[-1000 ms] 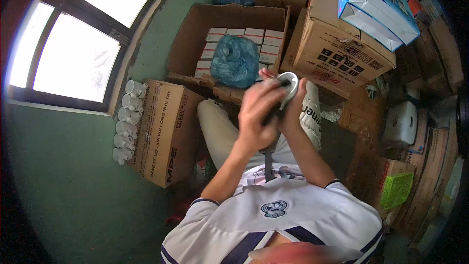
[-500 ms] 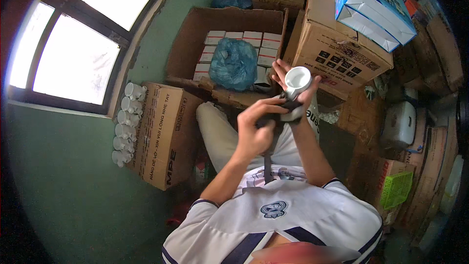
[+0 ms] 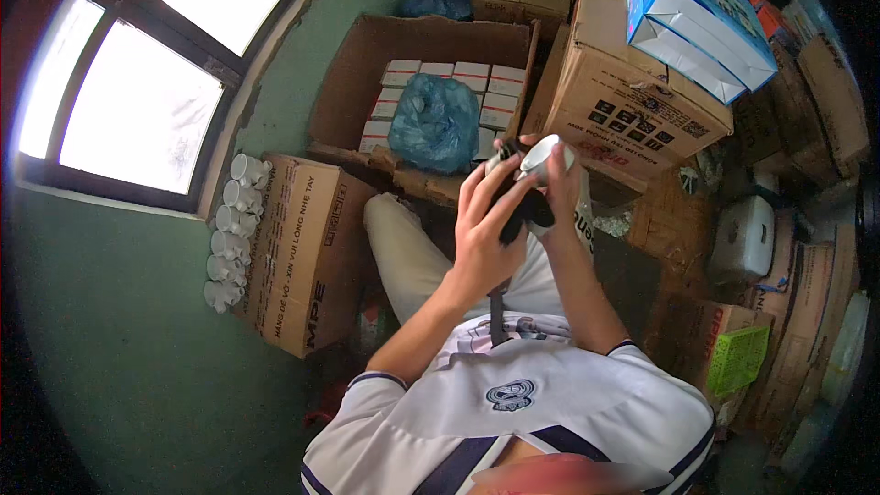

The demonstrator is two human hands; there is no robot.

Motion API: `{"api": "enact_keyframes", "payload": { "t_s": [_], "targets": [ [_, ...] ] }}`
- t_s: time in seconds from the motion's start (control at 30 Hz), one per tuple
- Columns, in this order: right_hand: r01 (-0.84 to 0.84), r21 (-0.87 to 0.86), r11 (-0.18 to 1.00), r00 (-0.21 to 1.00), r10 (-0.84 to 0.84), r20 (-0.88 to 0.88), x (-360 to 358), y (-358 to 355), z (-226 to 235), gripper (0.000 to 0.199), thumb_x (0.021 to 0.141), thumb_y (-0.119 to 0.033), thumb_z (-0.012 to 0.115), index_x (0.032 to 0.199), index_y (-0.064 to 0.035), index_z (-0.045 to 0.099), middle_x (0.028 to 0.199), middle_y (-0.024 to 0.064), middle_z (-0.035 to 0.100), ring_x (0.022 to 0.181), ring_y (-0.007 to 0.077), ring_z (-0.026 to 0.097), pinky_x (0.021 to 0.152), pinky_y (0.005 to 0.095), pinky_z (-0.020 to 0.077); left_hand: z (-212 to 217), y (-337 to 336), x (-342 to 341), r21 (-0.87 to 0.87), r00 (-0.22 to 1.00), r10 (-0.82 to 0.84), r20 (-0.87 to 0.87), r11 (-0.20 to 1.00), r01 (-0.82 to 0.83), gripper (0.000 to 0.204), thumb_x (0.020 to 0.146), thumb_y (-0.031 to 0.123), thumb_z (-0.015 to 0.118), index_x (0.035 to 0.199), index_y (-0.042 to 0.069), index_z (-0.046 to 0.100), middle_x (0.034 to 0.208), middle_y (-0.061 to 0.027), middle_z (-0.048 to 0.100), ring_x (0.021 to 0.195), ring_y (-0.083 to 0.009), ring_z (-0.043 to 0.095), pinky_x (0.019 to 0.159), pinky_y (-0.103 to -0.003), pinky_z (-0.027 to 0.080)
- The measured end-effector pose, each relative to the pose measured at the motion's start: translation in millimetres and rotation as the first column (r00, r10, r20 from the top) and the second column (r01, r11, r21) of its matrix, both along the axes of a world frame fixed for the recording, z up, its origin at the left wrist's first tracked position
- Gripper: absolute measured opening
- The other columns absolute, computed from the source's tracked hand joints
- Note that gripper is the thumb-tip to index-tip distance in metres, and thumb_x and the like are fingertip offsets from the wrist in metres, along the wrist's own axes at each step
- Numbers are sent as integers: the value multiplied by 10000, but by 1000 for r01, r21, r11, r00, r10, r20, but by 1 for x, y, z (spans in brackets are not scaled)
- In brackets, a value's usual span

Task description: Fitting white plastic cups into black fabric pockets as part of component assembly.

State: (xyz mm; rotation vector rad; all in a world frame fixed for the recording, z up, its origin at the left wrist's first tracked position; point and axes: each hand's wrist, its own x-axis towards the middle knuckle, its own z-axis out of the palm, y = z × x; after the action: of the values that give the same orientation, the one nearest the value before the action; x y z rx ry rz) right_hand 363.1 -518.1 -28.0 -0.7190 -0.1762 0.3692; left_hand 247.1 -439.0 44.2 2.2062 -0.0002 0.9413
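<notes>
I hold a white mug (image 3: 543, 156) in front of my chest, tilted so its opening faces up and to the right. My right hand (image 3: 566, 191) grips the mug from the right side. My left hand (image 3: 484, 220) presses a black cloth (image 3: 521, 213) against the mug's underside and left wall, its fingers reaching up to the rim. Part of the cloth hangs down between my two hands. My legs in pale trousers (image 3: 412, 252) show under my hands.
An open carton (image 3: 412, 46) ahead holds small white boxes and a blue plastic bag (image 3: 435, 124). A closed carton (image 3: 307, 247) lies to my left, with several white mugs (image 3: 229, 229) lined up along the green wall. Stacked cartons (image 3: 623, 101), blue-and-white boxes (image 3: 697, 9) and a green crate (image 3: 738, 357) crowd the right.
The left hand slid off the mug's mouth down to its side and then back up to the rim with the cloth. The mug tipped slightly and stayed in the right hand.
</notes>
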Motion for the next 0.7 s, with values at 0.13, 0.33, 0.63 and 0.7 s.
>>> {"api": "enact_keyframes", "payload": {
  "t_s": [0.13, 0.33, 0.63, 0.7],
  "targets": [
    [113, -49, 992, 991, -116, -61, 3, -4, 28, 504, 1050, -258, 684, 1310, 25, 356, 1159, 182, 599, 1046, 392, 736, 861, 528, 677, -30, 11, 1, 233, 982, -118, -148, 961, 150, 719, 605, -39, 722, 1313, 88, 730, 1509, -128, 582, 1332, -388, 566, 1105, -462, 516],
    [211, -193, 958, 960, -240, -142, -4, -8, 29, 564, 1025, -298, 723, 1282, 17, 332, 1161, 203, 579, 1084, 422, 730, 880, 520, 664, -24, 20, 3, 30, 1000, 13, 16, 999, -14, 699, 687, -63, 768, 1367, 80, 689, 1461, -174, 600, 1316, -413, 582, 1093, -487, 510],
    [198, -200, 960, 927, -250, -279, -4, -7, 22, 528, 1060, -450, 638, 1340, -70, 401, 1092, 121, 508, 989, 399, 751, 816, 440, 637, -53, 30, 0, 65, 981, -49, -190, 996, 63, 623, 685, -28, 838, 1279, 145, 765, 1311, -109, 696, 1189, -331, 668, 1036, -436, 555],
    [126, -147, 981, 959, -159, -236, -7, -17, 9, 532, 1057, -473, 635, 1348, -84, 419, 1136, 109, 511, 1044, 343, 726, 859, 422, 619, -45, 31, -2, 0, 991, 17, -133, 1000, -17, 592, 692, -33, 833, 1256, 136, 773, 1280, -124, 697, 1173, -335, 669, 989, -429, 564]
  ]
}}
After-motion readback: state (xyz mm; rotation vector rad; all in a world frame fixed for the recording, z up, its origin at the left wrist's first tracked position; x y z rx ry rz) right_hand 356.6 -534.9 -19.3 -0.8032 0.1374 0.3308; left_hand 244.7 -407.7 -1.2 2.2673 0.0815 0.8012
